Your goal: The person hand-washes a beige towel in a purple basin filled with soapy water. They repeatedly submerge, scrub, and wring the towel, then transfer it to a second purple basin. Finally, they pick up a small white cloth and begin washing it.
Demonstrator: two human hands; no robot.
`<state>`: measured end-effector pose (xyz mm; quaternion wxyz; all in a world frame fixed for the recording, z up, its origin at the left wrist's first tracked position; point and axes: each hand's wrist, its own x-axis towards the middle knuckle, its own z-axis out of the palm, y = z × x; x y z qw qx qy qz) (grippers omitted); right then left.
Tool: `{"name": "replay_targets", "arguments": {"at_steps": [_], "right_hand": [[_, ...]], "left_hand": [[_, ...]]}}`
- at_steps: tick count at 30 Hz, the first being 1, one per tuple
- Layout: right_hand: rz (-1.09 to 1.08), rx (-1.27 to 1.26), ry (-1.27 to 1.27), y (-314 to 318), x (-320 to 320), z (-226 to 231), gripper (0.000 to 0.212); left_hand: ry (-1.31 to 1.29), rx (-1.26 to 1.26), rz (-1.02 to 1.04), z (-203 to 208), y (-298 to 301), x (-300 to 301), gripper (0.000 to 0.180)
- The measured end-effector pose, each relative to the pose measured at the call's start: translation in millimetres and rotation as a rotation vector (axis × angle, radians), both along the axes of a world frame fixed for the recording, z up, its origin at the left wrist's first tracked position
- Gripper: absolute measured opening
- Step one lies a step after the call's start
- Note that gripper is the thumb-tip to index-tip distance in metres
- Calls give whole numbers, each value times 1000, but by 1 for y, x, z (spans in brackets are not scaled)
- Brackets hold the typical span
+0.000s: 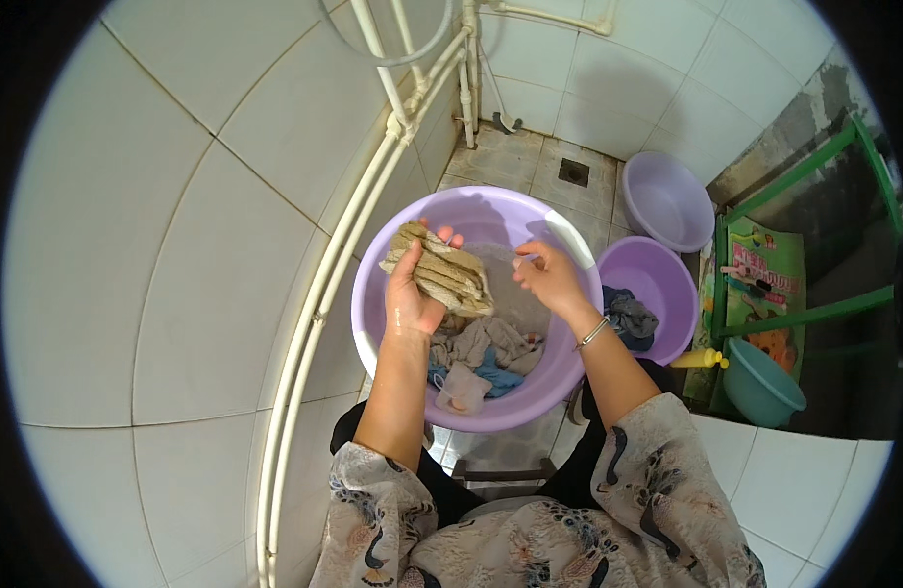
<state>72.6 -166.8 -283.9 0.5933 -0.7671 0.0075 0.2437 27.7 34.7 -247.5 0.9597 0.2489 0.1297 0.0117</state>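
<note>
My left hand (408, 302) holds a folded tan cloth (438, 270), ribbed and towel-like, over the left part of a large lilac basin (581, 365). To the right of the cloth and apart from it, my right hand (551, 280) hovers above the basin with loosely bent fingers and nothing visible in them; a bracelet circles that wrist. Cloudy water (510, 284) shows in the basin. Wet grey-beige clothes (488, 343) are heaped at its near side, with a blue cloth (497, 375) and a small whitish pouch-like piece (463, 389) among them.
On the right stands a smaller purple basin (679, 292) with dark cloth (630, 318) inside. Beyond it is a pale lilac basin (669, 196). A yellow bottle (698, 359), a teal basin (762, 382) and a green frame (814, 318) lie farther right. White pipes (319, 318) line the left wall.
</note>
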Motion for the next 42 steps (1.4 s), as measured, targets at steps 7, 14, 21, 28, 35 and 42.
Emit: {"name": "replay_targets", "arguments": {"at_steps": [7,14,21,28,35,42], "right_hand": [[272,225,-125,19,-11,-32,53],[96,698,238,-9,-4,28,53],[-2,115,-92,-1,-11,-41,51],[-6,846,533,27,-32,-37,81],[-274,846,259,30,-5,-30,39],[16,-196,-1017,85,-83,16,33]], "left_hand": [[-113,-38,-204,8,-12,-7,40],[134,81,-18,4,12,-10,26],[110,-105,44,-6,-6,-7,36],[60,-412,62,13,-30,-9,50],[324,-171,137,-38,-12,7,35],[-173,-417,-291,-176,20,3,27]]}}
